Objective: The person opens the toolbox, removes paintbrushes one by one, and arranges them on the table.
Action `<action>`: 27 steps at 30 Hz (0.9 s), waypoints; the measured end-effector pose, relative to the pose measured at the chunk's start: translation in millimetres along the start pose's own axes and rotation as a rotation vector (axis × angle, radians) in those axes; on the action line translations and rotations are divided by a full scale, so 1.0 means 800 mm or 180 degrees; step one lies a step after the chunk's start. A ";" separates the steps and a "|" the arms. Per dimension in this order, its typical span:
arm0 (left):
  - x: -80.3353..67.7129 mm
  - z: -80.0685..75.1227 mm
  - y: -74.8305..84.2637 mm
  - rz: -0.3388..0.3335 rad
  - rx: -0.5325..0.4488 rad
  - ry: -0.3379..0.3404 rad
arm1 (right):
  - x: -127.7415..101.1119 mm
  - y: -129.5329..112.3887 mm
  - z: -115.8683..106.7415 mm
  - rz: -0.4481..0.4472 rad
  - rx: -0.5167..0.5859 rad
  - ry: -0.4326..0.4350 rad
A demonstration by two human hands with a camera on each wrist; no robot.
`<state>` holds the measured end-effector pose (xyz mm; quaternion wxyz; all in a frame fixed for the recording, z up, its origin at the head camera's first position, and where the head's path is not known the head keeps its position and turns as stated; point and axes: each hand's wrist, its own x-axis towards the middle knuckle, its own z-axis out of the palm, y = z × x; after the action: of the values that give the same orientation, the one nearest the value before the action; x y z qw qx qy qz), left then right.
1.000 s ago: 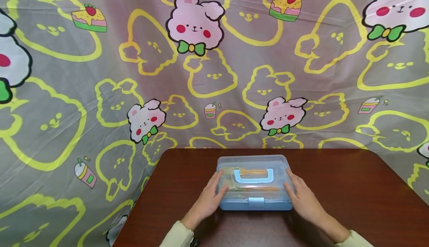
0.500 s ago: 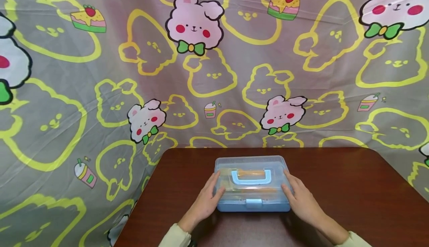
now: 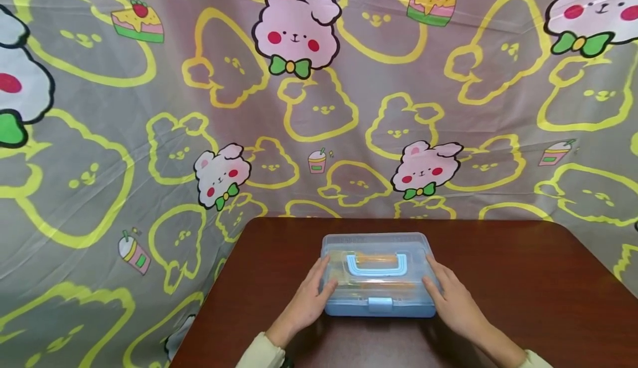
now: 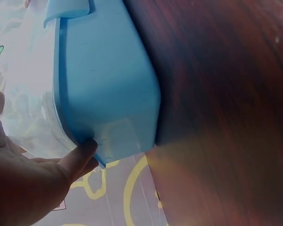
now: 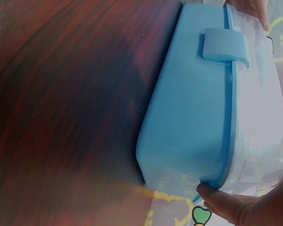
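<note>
A closed plastic box (image 3: 376,296) with a blue base, a clear lid, a blue handle (image 3: 376,265) and a blue front latch (image 3: 380,303) sits on the dark wooden table (image 3: 523,279). My left hand (image 3: 309,296) lies against its left end, thumb on the lid, fingers fairly straight. My right hand (image 3: 451,296) lies the same way against the right end. In the left wrist view the thumb (image 4: 82,153) touches the lid rim at the box (image 4: 108,84) corner. In the right wrist view the right hand's thumb (image 5: 226,200) touches the rim of the box (image 5: 193,108) near the latch (image 5: 224,44).
A grey cloth (image 3: 149,135) printed with pink rabbits and yellow outlines hangs behind the table and drapes down on its left. The table's rounded left corner (image 3: 249,226) lies near the box. Bare wood spreads to the right.
Both hands stay on the ends of the box, which has barely moved. The head view has shifted slightly.
</note>
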<state>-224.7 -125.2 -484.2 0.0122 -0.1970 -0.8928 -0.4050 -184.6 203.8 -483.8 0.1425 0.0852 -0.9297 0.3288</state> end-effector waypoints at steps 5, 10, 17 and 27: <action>0.000 -0.001 0.003 -0.0004 0.0032 -0.0002 | 0.001 -0.001 -0.003 0.0016 0.0026 -0.0018; 0.000 0.000 0.005 0.0011 0.0047 0.0041 | 0.001 -0.002 -0.005 0.0022 0.0050 -0.0048; -0.001 0.000 0.006 -0.0027 0.0032 0.0040 | 0.002 -0.004 -0.007 0.0051 0.0065 -0.0111; -0.004 -0.002 0.007 0.0076 0.0080 0.0048 | 0.002 -0.005 -0.012 0.0024 0.0081 -0.0141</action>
<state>-220.2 -124.5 -479.6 0.0263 -0.2045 -0.8953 -0.3950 -183.6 206.9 -473.9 0.1196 0.0908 -0.9287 0.3392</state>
